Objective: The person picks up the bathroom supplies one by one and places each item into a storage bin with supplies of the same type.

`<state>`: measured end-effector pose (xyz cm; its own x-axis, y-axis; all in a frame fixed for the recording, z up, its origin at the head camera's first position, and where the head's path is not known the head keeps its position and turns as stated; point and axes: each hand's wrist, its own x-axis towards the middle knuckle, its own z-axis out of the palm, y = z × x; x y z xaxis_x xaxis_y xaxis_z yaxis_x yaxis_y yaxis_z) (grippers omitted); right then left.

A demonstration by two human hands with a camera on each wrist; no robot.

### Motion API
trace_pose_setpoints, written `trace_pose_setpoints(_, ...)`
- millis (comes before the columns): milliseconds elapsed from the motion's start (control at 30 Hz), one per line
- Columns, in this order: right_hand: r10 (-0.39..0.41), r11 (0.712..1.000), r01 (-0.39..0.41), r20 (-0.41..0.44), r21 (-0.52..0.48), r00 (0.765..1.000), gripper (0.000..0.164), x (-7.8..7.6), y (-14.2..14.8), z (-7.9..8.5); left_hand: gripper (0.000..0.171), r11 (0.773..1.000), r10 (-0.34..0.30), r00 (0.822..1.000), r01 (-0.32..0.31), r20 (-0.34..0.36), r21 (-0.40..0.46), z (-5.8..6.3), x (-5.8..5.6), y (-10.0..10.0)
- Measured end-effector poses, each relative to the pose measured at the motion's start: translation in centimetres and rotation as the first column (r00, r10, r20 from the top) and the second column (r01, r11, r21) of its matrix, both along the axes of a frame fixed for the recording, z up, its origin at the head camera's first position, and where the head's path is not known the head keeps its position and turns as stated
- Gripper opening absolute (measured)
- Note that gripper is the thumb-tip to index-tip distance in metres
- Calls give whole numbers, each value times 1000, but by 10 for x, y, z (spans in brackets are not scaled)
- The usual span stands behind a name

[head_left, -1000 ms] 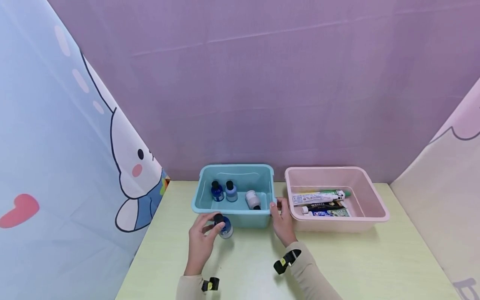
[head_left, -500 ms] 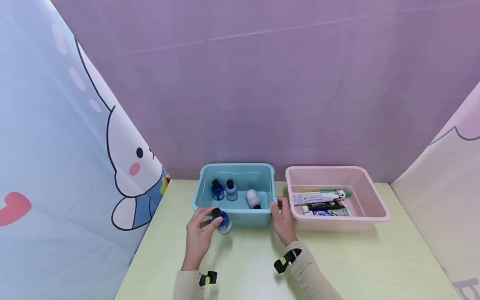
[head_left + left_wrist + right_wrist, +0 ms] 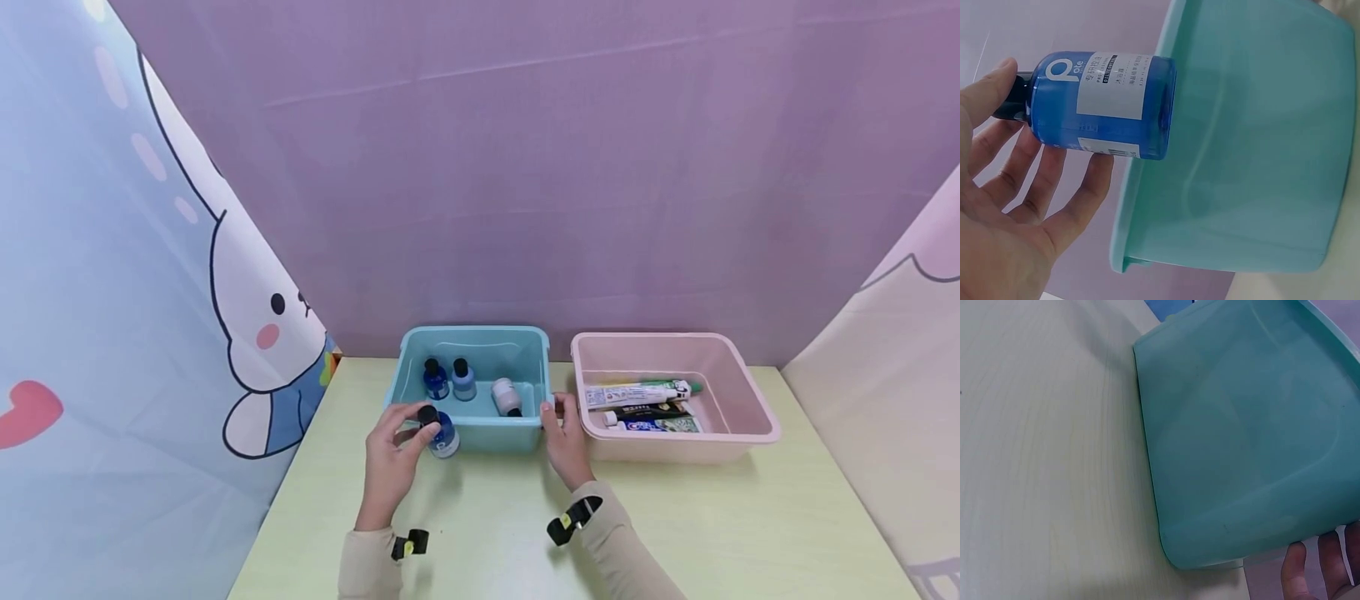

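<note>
In the head view my left hand [image 3: 390, 467] pinches a small blue bottle [image 3: 446, 439] by its black cap, just in front of the teal bin [image 3: 495, 439]. Up close in the left wrist view, the thumb lies on the cap and the fingers touch the underside of the bottle [image 3: 1104, 106], which bears a white label. My right hand [image 3: 567, 450] holds the bin's front right corner at the rim. Inside that bin stand a dark blue bottle [image 3: 437, 385] and a paler blue bottle [image 3: 464, 386]; a whitish bottle [image 3: 506, 395] lies tilted on its side.
Close on the right is a pink bin [image 3: 678, 438] with several tubes, among them a white toothpaste tube [image 3: 633, 394] and a black tube [image 3: 648, 412]. Both bins rest on a pale table [image 3: 495, 533] against a purple cloth backdrop [image 3: 525, 167].
My left hand has risen slightly, bringing the blue bottle a little up and left toward the teal bin's front rim. The right hand keeps its place at the corner.
</note>
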<state>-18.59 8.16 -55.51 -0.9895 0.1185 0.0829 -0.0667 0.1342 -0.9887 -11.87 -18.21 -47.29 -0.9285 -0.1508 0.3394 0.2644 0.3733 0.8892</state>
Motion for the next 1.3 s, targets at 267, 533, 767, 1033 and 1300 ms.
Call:
trace_pose_setpoints(267, 7, 1000, -7, 0, -3, 1000, 31, 0, 0, 1, 28, 1000, -7, 1000, 7, -5, -6, 10, -5, -2)
trace_pose_setpoints(533, 24, 1000, -24, 13, -3, 1000, 34, -2, 2, -1, 28, 1000, -30, 999, 30, -40, -11, 19, -9, -3)
trace_pose_setpoints(767, 24, 1000, -23, 12, -8, 1000, 33, -2, 1, -1, 29, 999, -43, 997, 43, -62, -11, 26, -16, -4)
trace_pose_setpoints(1033, 15, 1000, -15, 5, -7, 1000, 31, -1, 0, 1, 31, 998, -54, 997, 53, -56, -16, 34, -26, -4)
trace_pose_setpoints(1300, 8, 1000, -8, 3, -9, 1000, 30, 0, 0, 1, 34, 997, -82, 996, 81, -45, -21, 41, -38, -3)
